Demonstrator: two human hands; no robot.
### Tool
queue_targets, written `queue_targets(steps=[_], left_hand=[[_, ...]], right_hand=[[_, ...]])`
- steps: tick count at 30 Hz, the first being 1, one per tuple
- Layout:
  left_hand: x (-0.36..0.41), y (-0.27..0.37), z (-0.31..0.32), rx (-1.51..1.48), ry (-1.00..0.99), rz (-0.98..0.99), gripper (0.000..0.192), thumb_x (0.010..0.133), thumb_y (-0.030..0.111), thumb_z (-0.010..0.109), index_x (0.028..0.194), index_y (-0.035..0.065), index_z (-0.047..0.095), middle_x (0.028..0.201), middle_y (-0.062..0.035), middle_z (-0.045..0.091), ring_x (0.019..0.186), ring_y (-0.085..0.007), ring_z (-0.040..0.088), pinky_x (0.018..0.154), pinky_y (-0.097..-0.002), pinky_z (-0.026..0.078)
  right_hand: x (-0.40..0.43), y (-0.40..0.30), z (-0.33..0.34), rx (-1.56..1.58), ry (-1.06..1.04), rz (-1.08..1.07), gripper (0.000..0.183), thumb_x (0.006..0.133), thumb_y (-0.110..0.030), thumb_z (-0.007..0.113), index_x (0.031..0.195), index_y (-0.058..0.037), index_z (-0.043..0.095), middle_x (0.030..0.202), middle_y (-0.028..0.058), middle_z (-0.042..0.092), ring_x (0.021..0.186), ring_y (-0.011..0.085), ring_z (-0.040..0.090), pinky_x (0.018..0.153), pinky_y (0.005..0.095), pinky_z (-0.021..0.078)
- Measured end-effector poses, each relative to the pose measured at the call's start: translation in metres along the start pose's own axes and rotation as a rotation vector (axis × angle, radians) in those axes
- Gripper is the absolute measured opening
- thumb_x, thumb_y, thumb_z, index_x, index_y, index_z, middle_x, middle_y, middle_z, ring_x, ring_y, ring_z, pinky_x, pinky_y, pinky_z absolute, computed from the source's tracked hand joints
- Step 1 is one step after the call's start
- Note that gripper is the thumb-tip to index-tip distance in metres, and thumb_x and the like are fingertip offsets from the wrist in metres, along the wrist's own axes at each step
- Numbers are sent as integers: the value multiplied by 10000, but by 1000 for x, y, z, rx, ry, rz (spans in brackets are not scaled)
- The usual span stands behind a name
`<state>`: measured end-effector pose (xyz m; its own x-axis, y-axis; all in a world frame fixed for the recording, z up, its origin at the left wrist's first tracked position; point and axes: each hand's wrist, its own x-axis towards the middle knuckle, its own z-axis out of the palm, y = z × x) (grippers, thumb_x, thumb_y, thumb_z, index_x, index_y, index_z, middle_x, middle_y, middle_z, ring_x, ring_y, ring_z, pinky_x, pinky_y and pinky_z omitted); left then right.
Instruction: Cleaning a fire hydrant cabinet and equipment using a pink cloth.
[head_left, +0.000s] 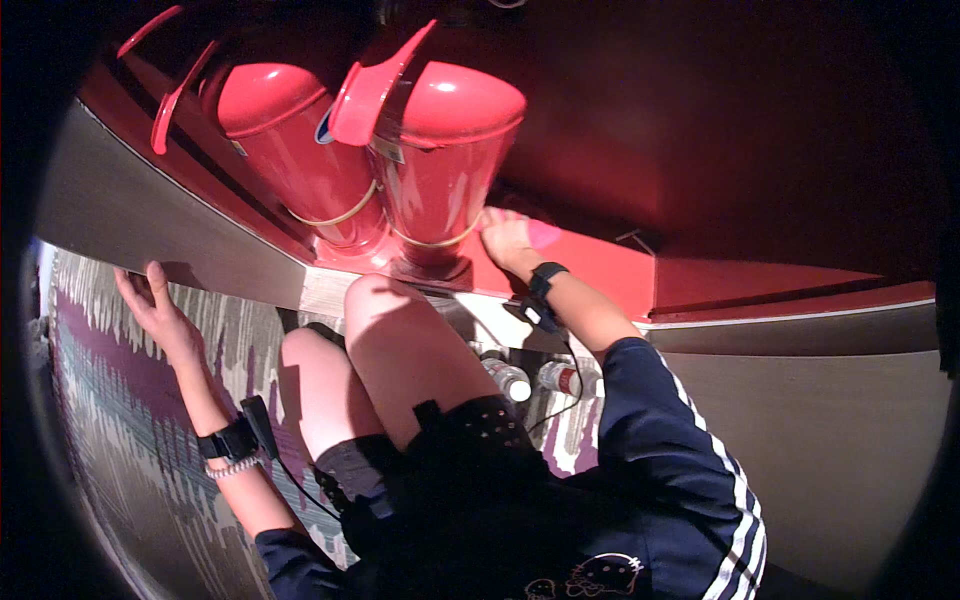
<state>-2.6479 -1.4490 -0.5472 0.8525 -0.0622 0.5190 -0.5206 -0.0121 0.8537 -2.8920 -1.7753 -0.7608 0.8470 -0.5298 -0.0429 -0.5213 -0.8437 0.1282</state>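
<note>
My right hand (508, 234) reaches in low beside the base of a glossy red domed container (450, 172). Its fingers are curled, and a bright pink cloth (544, 234) shows from under it against the red ledge (600, 262). A second red domed container (300, 157) leans close on the left; each has a thin gold-coloured band low down. Away from both containers, my left hand (159, 311) is empty with fingers apart, near the lower edge of a grey panel (180, 232). Contact between its fingertips and that edge cannot be made out.
Curved red parts (184, 97) jut out at upper left. Dark red panels (750, 150) rise on the right above a grey cabinet front (810, 450). Plastic bottles (510, 381) are on the patterned carpet (97, 360) below. Cables hang from both wrist straps.
</note>
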Motion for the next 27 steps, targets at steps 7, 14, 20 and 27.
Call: queue_targets(steps=[7, 14, 20, 27], left_hand=[[8, -5, -12, 55, -38, -9, 566, 765, 140, 555, 1211, -21, 245, 1090, -98, 423, 981, -157, 404, 856, -263, 298], [7, -2, -8, 10, -60, -47, 542, 758, 116, 561, 1200, -9, 274, 1045, -74, 447, 934, -137, 422, 839, -253, 307], [12, -14, -17, 68, -94, 12, 549, 751, 144, 574, 1194, -3, 286, 1027, -61, 452, 925, -128, 420, 828, -237, 306], [7, -4, -6, 42, -78, 5, 547, 769, 145, 551, 1206, -4, 256, 1031, -74, 441, 928, -143, 413, 834, -253, 302]], right_hand=[[-45, 25, -51, 52, -197, -490, 579, 616, -73, 529, 1167, -122, 357, 1284, 37, 236, 1034, 322, 390, 770, 416, 417], [-98, 137, -17, 58, -473, 217, 568, 679, -94, 432, 1219, -174, 273, 1280, 52, 240, 1147, 301, 271, 896, 416, 307], [-138, 197, 22, 24, -542, 629, 545, 744, -177, 373, 1242, -58, 188, 1295, 127, 167, 1114, 333, 322, 875, 377, 337], [-130, 219, 32, 168, -545, 747, 489, 733, -205, 389, 1176, -20, 296, 1262, 179, 230, 1070, 339, 377, 865, 371, 355]])
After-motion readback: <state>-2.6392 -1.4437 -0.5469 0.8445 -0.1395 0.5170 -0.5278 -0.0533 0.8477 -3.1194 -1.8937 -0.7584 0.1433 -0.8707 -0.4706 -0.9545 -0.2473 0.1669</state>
